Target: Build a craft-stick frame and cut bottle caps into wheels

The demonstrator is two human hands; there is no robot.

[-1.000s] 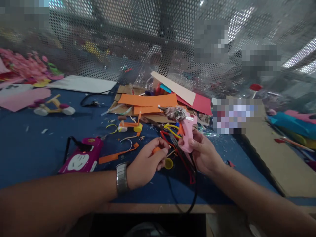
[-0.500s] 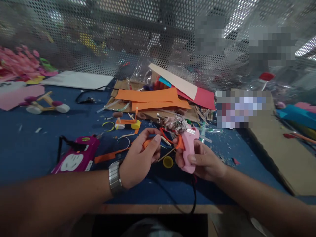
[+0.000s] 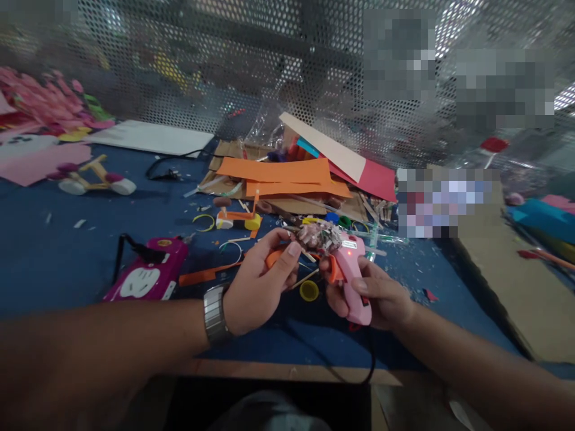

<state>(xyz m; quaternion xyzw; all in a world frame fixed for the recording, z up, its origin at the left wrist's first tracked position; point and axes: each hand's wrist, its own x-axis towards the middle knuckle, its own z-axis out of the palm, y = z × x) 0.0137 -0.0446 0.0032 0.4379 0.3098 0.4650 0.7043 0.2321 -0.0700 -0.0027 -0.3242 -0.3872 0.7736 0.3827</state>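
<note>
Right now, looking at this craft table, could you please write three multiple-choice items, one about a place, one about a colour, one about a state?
1. Where does the yellow bottle cap lie?
A. on the blue table between the hands
B. on the orange paper
C. on the wrist watch

2. What colour is the glue gun?
A. green
B. pink
C. black

3. What is the state of the right hand?
A. flat and open on the table
B. closed around the glue gun's handle
C. out of view

Answers:
1. A, the cap rests on the blue table between the left hand and the right hand.
2. B, its body is pink with an orange trigger.
3. B, the fingers wrap the handle, while the left hand pinches a small orange piece near the nozzle.
</note>
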